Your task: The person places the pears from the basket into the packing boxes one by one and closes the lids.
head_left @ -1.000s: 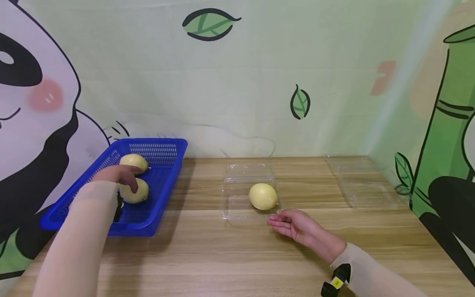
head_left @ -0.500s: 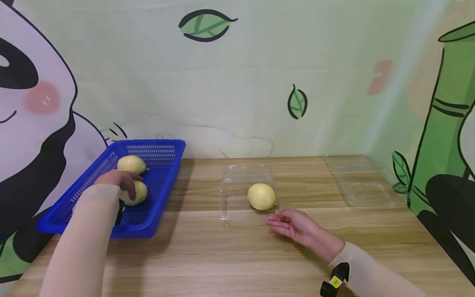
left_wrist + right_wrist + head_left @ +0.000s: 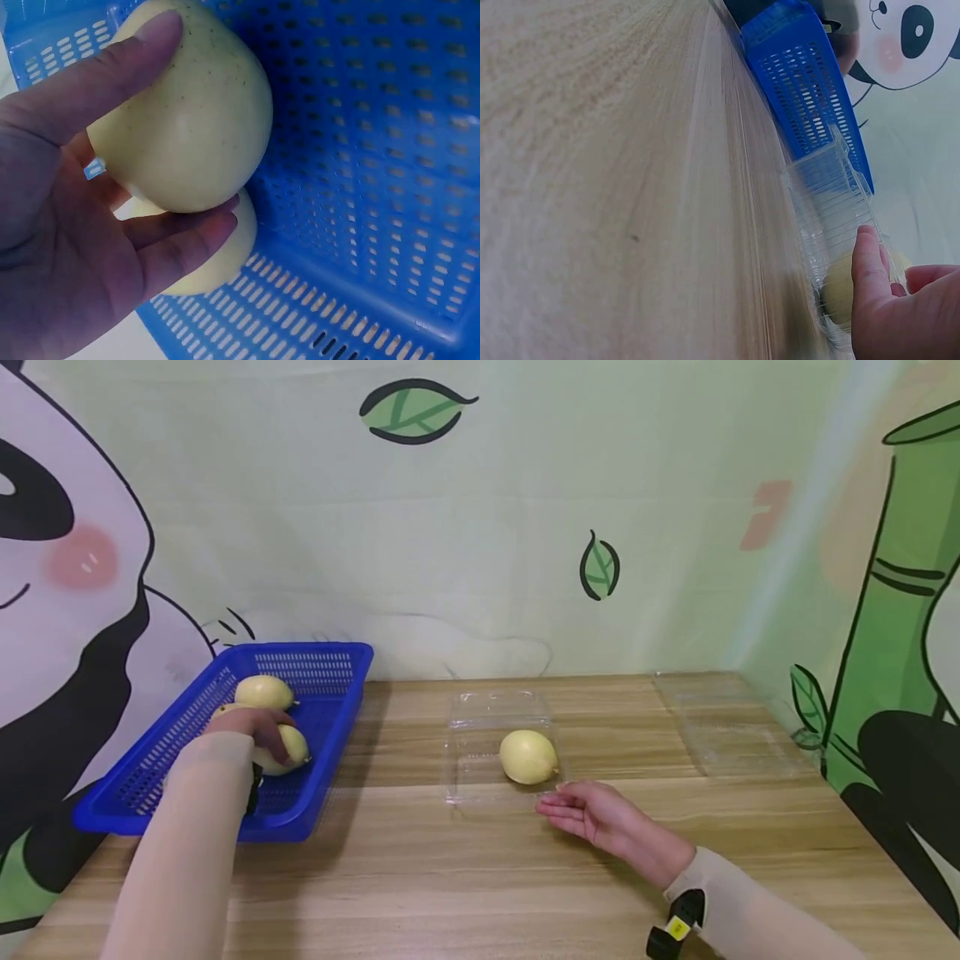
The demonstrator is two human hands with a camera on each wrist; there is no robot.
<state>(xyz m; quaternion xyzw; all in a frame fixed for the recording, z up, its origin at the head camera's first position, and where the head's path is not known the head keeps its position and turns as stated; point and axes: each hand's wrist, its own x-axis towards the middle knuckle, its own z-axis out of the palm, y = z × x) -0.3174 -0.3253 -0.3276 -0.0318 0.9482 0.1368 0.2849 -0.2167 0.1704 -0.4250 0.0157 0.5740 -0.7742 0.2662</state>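
In the blue basket (image 3: 322, 777), my left hand (image 3: 255, 727) grips a pale yellow, rounded fruit (image 3: 187, 112). Its thumb lies across one side and the fingertips curl under the other; fine dark specks show on the skin. Another such fruit (image 3: 264, 692) lies behind, and part of one more shows beside the hand. A matching fruit (image 3: 528, 757) sits at the right side of a clear plastic clamshell box (image 3: 468, 777) mid-table. My right hand (image 3: 585, 814) has its fingers loosely extended, fingertips right at the box's near right corner.
A second clear plastic container (image 3: 742, 743) lies at the back right of the wooden table (image 3: 480, 885). Behind the table hangs a printed backdrop (image 3: 487, 552) with a panda and leaves. A black device (image 3: 678, 927) is strapped to my right wrist.
My left hand has moved slightly right within the basket, and the fruit under it has shifted right and closer to the near side. The right hand and box stay put.
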